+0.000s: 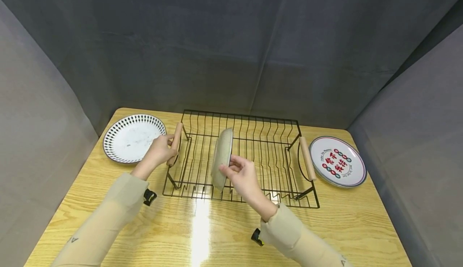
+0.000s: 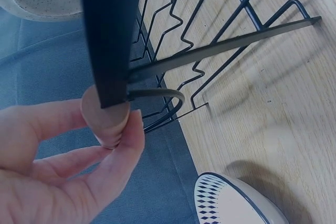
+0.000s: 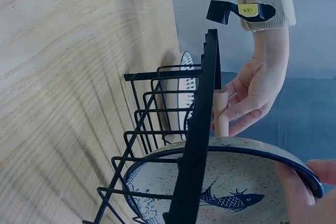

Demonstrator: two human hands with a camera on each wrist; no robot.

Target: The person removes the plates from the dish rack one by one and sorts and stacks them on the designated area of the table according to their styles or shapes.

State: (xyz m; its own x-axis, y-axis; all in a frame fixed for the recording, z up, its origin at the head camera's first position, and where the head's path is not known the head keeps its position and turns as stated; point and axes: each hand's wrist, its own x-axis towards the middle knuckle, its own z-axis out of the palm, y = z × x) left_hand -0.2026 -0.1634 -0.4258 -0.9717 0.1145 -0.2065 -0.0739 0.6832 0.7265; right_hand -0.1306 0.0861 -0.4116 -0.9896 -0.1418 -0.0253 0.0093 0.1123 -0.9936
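Observation:
A black wire dish rack (image 1: 267,166) with wooden side handles stands mid-table. My left hand (image 1: 159,152) grips its left handle (image 1: 175,144); in the left wrist view thumb and fingers close round the wooden handle (image 2: 107,121). Near the rack's middle a speckled plate (image 1: 222,156) stands on edge among the wires. My right hand (image 1: 245,176) pinches the plate's near right rim, thumb on one face and fingers on the other. The right wrist view shows a dark blue rim and a blue fish on the plate's inside (image 3: 252,171). Whether its lower edge touches the rack base is unclear.
On the left, beside the handle, lies a white plate (image 1: 134,140) with a black diamond border. White plates (image 1: 338,160) with red lettering, apparently stacked, sit right of the rack's right handle (image 1: 307,158). Dark curtains (image 1: 217,58) enclose the table's back and sides.

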